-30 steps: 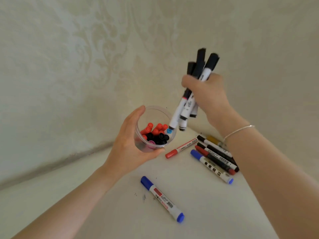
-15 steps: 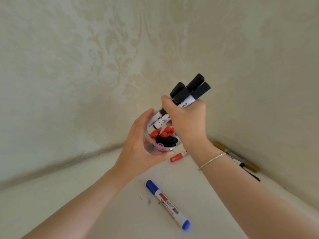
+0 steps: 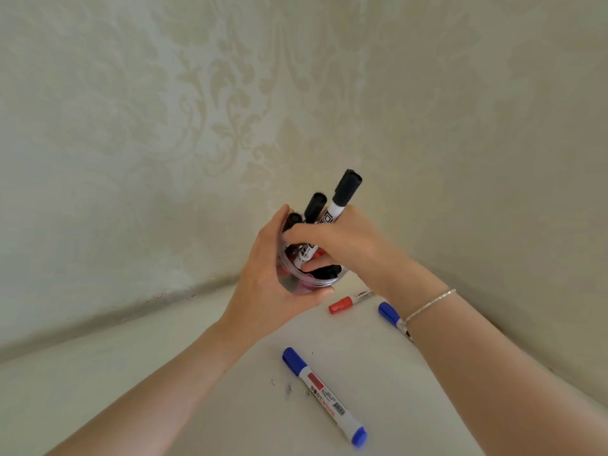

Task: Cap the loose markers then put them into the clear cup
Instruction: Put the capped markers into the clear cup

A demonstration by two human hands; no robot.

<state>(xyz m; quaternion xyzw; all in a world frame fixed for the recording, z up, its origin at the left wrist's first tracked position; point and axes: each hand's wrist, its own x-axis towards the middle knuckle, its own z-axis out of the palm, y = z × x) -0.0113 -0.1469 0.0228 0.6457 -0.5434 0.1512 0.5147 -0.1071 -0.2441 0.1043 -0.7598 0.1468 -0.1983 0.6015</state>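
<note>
My left hand point(image 3: 266, 274) grips the clear cup point(image 3: 296, 284), held above the white table near the corner; red and black caps show inside it. My right hand point(image 3: 335, 245) holds a bunch of three black-capped markers point(image 3: 343, 195) whose lower ends are inside the cup, with the black caps sticking up above my fingers. A blue-capped marker point(image 3: 324, 394) lies on the table in front. A red-capped marker point(image 3: 345, 302) and another blue-capped marker point(image 3: 390, 315) lie behind my right forearm, partly hidden by it.
The white table point(image 3: 164, 373) sits in a corner between two patterned cream walls point(image 3: 197, 126). A few dark specks point(image 3: 288, 388) mark the table beside the near blue marker. A thin bracelet point(image 3: 431, 304) circles my right wrist.
My right hand has lowered the bunch of black-capped markers from above the cup down into it. The view has shifted, so the markers on the right are now mostly behind my forearm.
</note>
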